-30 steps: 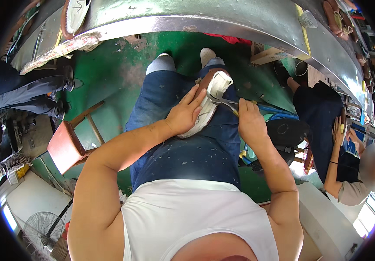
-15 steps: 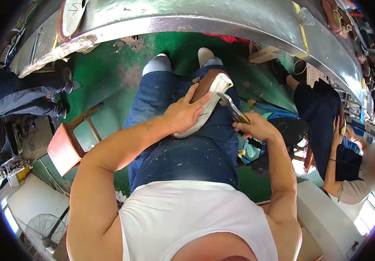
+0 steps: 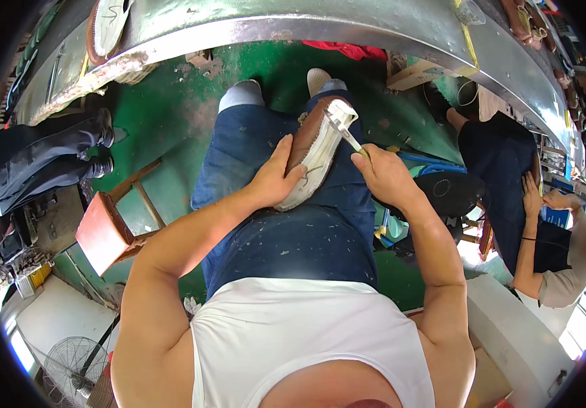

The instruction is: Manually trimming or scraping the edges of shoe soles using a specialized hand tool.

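Head view: a shoe with a brown upper and white sole lies on the person's right thigh, sole turned to the right. The left hand is closed over its upper, fingers wrapped on the leather. The right hand pinches the handle of a thin metal tool whose tip meets the sole near the toe. On the steel bench above lies another shoe. A wooden stool stands to the left on the green floor; no containers can be made out
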Tool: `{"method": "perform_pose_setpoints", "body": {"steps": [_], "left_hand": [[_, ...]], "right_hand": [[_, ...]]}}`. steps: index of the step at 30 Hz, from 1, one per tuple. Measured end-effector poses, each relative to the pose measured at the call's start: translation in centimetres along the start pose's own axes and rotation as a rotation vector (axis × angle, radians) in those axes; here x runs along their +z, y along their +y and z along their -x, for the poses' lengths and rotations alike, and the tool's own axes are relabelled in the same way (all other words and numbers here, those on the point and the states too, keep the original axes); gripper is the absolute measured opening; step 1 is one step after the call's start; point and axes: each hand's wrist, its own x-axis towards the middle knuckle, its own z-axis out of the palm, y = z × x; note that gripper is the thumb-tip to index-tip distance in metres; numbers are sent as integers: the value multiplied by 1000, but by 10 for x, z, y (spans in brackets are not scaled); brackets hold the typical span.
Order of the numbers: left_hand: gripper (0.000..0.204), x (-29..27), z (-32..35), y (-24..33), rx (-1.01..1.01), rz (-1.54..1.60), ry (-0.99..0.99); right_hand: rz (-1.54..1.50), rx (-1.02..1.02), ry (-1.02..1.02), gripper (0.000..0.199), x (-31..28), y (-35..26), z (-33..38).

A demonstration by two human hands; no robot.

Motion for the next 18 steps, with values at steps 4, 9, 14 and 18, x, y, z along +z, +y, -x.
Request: {"method": "perform_pose_setpoints", "body": {"steps": [4,9,14,18], "left_hand": [[83,-7,-6,10,-129,79,-85],[91,-12,-31,20,-240,242,-100],[82,-27,-43,36,-232,444,-114],[103,-51,-23,64,108,355,20]], "right_hand": [[113,-34,-1,39,40,7,20],[-335,193,-85,40,48,25,39],[-794,270,203,36,50,21,32],[-1066,306,117,37,34,-10,14]]}}
